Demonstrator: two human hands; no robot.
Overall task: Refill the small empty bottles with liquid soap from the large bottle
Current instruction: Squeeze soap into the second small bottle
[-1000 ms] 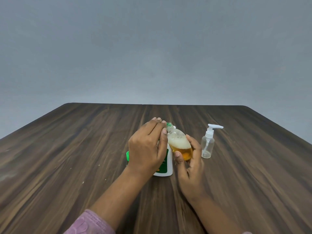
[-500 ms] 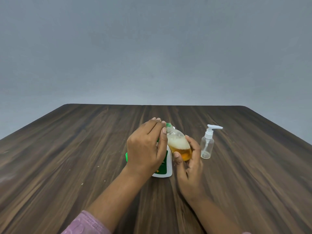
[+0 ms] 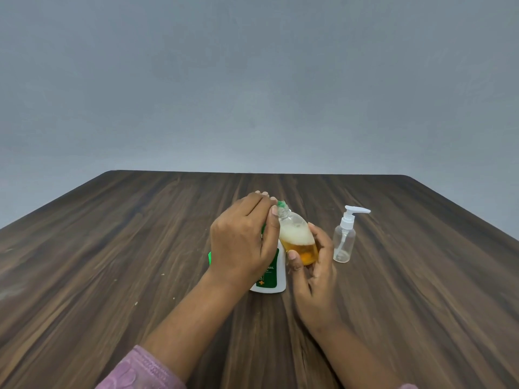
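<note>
Dark wood table (image 3: 112, 248), grey wall behind. Nearest, your R hand (image 3: 311, 276) wraps the small bottle (image 3: 297, 240), part-filled w/ amber soap & foam, just beside the upright large bottle (image 3: 273, 276). Its long axis tilts, neck pointing up, away & left. L hand (image 3: 241, 245) curls at the green-tipped neck; grip hidden, can't tell. Prob. capping step. Next: steady twist, then the empty pump bottle (image 3: 344, 242) farther right.
</note>
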